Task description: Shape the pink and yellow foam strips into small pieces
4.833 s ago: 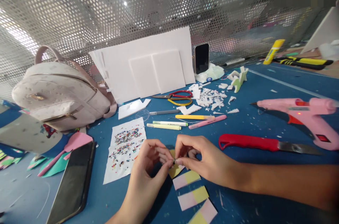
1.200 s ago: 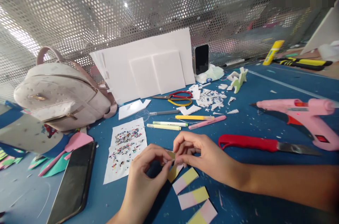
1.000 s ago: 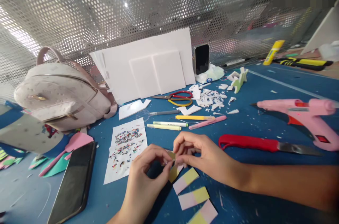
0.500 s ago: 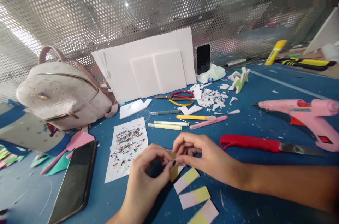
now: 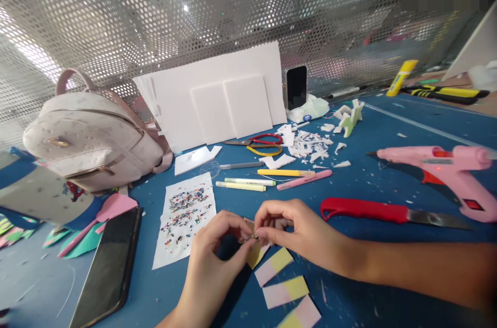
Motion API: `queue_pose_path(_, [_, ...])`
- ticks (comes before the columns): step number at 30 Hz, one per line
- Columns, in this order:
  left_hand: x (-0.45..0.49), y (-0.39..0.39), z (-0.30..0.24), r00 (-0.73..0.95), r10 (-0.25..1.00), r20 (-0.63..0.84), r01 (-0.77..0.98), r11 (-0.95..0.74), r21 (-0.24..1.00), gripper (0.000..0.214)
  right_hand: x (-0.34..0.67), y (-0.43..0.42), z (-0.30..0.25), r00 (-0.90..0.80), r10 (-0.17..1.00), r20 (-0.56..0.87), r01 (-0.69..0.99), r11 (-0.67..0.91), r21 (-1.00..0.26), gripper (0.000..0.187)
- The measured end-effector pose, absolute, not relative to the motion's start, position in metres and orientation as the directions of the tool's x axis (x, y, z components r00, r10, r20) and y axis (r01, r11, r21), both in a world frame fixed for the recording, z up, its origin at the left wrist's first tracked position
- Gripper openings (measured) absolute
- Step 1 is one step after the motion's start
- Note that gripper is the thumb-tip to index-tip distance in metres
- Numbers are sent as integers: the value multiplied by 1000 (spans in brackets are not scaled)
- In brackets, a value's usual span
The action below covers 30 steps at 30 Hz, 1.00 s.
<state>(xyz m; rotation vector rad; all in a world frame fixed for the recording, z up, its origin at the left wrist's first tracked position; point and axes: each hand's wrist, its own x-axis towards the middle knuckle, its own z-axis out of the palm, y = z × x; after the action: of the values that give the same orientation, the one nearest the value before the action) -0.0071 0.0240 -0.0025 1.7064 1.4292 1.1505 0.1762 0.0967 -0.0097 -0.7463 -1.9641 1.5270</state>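
My left hand (image 5: 215,253) and my right hand (image 5: 293,224) meet over the table with thumbs and fingers pinched together. Between the fingertips is something tiny and shiny, too small to name. Right beneath them lies a yellow and pink card strip (image 5: 257,255), partly covered by the fingers. More strips in the same two colours, such as this card strip (image 5: 285,292), lie in a row nearer to me. To the left of my left hand, a white sheet (image 5: 161,250) is scattered with many small coloured gems (image 5: 190,198).
Several pens, including a yellow pen (image 5: 287,173), lie beyond my hands, with scissors (image 5: 267,144) and white scraps (image 5: 310,144) behind. On the right are a red-handled knife (image 5: 368,210) and a pink glue gun (image 5: 438,162). A phone (image 5: 106,266) and a backpack (image 5: 93,131) are on the left.
The dark speck at my fingertips is now a shiny one. Both hands stay in nearly the same place, and the view has shifted slightly.
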Motion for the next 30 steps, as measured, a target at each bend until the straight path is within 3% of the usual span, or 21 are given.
queue_pose_path(30, [-4, 22, 2, 68, 953, 296, 450, -294, 843, 11, 178, 93, -2, -729, 678, 95, 99, 242, -965, 10])
